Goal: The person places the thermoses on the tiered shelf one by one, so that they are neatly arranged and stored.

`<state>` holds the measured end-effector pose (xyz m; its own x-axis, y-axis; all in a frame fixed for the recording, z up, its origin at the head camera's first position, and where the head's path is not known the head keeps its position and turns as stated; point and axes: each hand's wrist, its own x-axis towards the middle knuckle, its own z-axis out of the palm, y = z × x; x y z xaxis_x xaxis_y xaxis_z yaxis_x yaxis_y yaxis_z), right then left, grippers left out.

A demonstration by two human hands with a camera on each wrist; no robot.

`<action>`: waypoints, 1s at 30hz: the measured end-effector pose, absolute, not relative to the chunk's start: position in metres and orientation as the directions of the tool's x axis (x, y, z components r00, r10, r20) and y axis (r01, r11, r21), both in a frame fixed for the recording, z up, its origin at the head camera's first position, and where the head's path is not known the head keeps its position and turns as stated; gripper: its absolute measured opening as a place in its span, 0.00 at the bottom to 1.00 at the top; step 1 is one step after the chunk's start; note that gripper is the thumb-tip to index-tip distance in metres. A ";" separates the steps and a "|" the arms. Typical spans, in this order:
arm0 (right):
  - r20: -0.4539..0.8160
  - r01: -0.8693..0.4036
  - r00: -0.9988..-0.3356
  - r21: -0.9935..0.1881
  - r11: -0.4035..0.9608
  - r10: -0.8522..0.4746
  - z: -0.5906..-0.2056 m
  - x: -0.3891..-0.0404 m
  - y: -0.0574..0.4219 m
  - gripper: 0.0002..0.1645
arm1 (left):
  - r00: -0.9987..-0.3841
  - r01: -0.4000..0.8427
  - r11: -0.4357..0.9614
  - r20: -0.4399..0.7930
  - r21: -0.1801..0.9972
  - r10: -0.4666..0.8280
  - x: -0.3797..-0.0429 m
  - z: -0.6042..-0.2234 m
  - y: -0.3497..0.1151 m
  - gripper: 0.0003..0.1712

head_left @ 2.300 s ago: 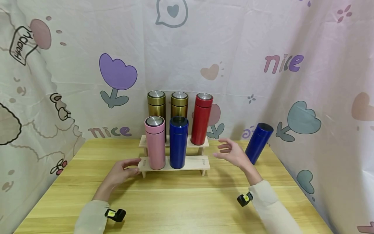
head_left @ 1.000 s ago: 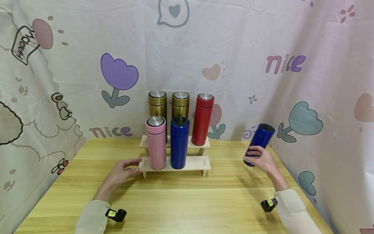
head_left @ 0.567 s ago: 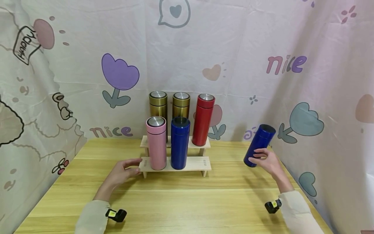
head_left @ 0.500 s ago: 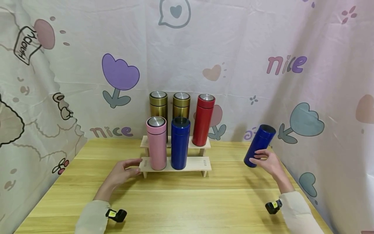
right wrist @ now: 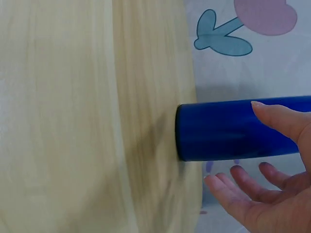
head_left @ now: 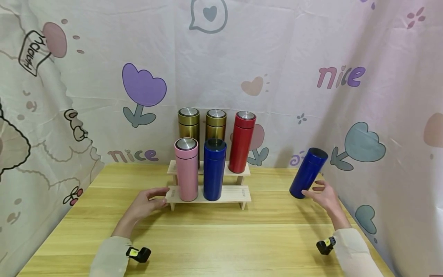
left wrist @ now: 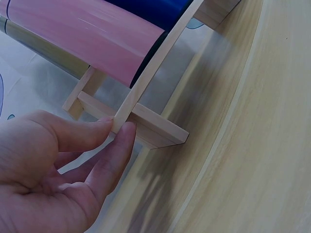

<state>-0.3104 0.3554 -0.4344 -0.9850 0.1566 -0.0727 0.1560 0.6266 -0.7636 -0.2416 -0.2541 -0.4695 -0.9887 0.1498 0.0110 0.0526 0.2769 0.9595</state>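
Observation:
At the left end of a two-tier wooden rack [head_left: 230, 193], my left hand [head_left: 146, 204] pinches the lower shelf board between thumb and fingers; the left wrist view shows this grip on the board's end. A pink thermos [head_left: 188, 175] and a blue thermos [head_left: 213, 175] stand on that lower shelf. Over on the right, a second blue thermos [head_left: 307, 171] stands on the table. My right hand [head_left: 326, 197] is beside it, fingers spread and apart from it. In the right wrist view, the thumb [right wrist: 279, 119] overlaps the thermos; whether it touches, I cannot tell.
On the upper shelf stand two gold thermoses [head_left: 189, 129], partly hidden by the front ones, and a red thermos [head_left: 241, 146]. A printed curtain [head_left: 283, 46] rises behind the wooden table [head_left: 221, 238] and along both sides.
My right hand has gone from near the rack to the right-hand blue thermos, had its fingers across it, then drawn off to the right. That thermos stays in place. My left hand has not moved.

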 end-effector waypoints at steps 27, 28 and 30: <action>-0.022 0.085 -0.990 -0.884 0.461 0.142 -0.465 -0.335 0.353 0.60 | -0.988 0.061 0.279 0.017 0.958 0.156 -0.243 -0.470 -0.255 0.30; -0.010 0.077 -0.989 -0.887 0.456 0.148 -0.467 -0.336 0.355 0.60 | -0.987 0.062 0.279 0.018 0.958 0.157 -0.243 -0.471 -0.255 0.30; 0.002 0.068 -0.988 -0.890 0.451 0.152 -0.471 -0.338 0.357 0.61 | -0.987 0.064 0.277 0.020 0.959 0.158 -0.243 -0.471 -0.255 0.30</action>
